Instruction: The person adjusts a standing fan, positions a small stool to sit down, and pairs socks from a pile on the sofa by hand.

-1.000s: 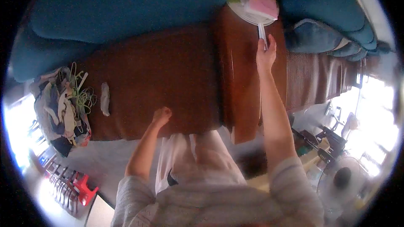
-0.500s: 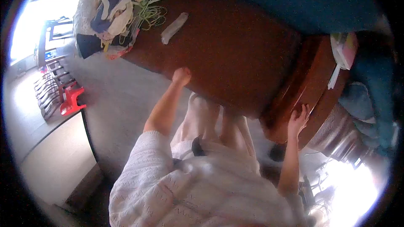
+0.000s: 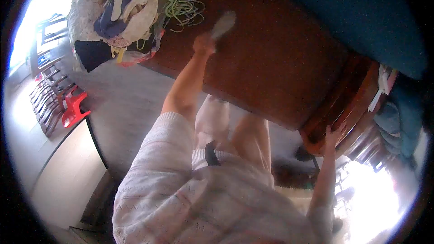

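Observation:
My left hand (image 3: 204, 44) reaches over the broad brown surface (image 3: 271, 49), its fingers closed at the near end of a small, pale, sock-like cloth (image 3: 224, 24). The far end of that cloth sticks out past the hand and looks blurred. My right hand (image 3: 335, 134) lies on the curved wooden arm (image 3: 348, 108) at the right end of the furniture, with its fingers spread and nothing held.
A heap of clothes (image 3: 113, 18) with green hangers (image 3: 183, 13) sits at the upper left. Teal fabric (image 3: 357, 13) covers the far side. White papers (image 3: 382, 86) hang by the wooden arm. A red stool (image 3: 73, 107) stands left on the grey floor (image 3: 135, 90).
My left hand has moved forward from the front edge to the pale cloth and closed at its near end. The right hand stays on the wooden arm. The view has shifted.

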`<state>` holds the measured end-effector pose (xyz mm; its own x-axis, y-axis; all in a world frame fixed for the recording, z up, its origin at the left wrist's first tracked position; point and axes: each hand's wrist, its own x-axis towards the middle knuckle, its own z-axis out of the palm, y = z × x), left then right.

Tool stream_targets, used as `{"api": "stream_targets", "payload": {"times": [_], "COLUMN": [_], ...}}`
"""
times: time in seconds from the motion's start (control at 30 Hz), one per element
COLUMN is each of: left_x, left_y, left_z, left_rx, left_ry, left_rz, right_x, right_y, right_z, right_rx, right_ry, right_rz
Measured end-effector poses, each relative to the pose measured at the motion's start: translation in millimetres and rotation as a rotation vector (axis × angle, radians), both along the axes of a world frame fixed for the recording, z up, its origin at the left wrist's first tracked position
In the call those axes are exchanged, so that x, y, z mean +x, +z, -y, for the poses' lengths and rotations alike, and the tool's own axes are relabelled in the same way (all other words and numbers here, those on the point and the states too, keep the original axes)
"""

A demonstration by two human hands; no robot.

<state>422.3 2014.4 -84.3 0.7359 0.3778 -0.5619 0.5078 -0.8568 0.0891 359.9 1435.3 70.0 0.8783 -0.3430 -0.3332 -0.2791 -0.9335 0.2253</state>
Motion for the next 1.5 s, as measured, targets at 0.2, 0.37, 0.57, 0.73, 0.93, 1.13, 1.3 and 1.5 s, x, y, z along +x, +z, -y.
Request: {"api": "stream_targets", "payload": {"times": [0.2,0.37,0.57,0.73,0.93,1.13,1.3,1.5], "left_x": [28,27,18,12,2,10,1,17], "left_y": [36,118,197,245,287,299,285,249], "left_z": [31,67,121,129,151,178,194,181], "left_rx": [-1.155,-1.682,-1.711,-1.592,-1.179,-1.054,-0.767,-0.821], "left_ry": [0.723,0.931,0.831,0.453,0.114,-0.118,-0.345,-0.327], "left_rz": [0.094,-0.008,-0.139,-0.189,0.462,0.312,0.543,0.504], "right_x": [15,50,66,60,66,56,42,33], "right_y": [0,10,122,124,153,171,164,148], "right_z": [17,3,-277,-281,-256,-236,-221,-232], "right_rx": [0.069,0.280,0.966,1.046,1.166,1.223,1.737,1.975], "right_ry": [-0.078,-0.082,0.329,0.303,0.054,0.087,-0.294,-0.430], "right_rz": [-0.170,-0.217,0.303,0.456,0.303,0.176,0.380,0.132]}}
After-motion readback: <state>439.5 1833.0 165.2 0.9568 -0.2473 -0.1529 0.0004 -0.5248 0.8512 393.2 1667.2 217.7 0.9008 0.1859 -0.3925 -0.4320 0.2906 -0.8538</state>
